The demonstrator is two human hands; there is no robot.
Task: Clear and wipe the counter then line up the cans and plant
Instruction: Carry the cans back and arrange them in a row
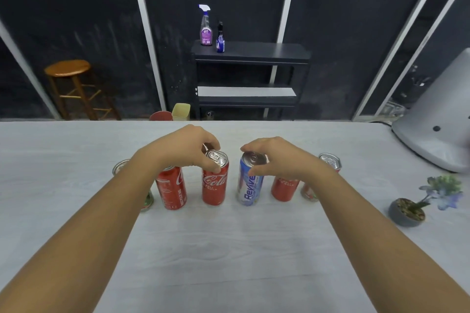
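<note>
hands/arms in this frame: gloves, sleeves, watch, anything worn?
Nothing worn that shows. The left hand and right hand are bare, with no gloves, and no rings are visible. Both forearms are bare from the wrists down to the bottom edge of the frame: no sleeves, watch, bands, markers or cables in view. Anything above the elbows is out of frame.

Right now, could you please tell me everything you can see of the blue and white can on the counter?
The blue and white can is a slim metal drink can, its label reading "Revive", with a silver top and pull tab. It stands upright on the pale counter, in the row of cans, apart from the red can to its left. The right hand grips its upper rim with fingers and thumb.
</note>
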